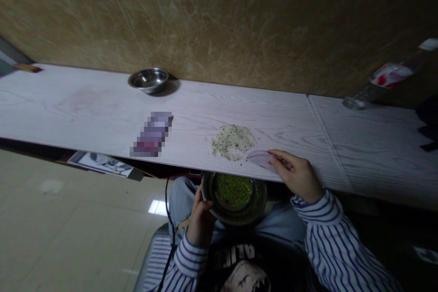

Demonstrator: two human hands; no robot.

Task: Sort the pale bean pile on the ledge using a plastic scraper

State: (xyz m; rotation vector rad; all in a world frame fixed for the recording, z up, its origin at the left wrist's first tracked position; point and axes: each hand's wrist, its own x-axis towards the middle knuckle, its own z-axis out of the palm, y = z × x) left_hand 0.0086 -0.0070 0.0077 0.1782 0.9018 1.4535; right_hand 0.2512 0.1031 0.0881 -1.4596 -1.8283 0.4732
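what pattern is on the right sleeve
The right sleeve has blue stripes on white, seen best in the head view.

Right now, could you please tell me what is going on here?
A seated person's left hand holds a round metal bowl of small green beans by the near edge of the pale wood-grain table. The right hand grips a thin, pale purple, curved piece beside a pile of whitish and dark green bits. A shiny metal dish stands farther back.

Blue-striped white sleeves (337, 232); a black top (285, 264) bearing pale lettering (234, 256) and a large printed picture (247, 278); light blue jeans (180, 197).
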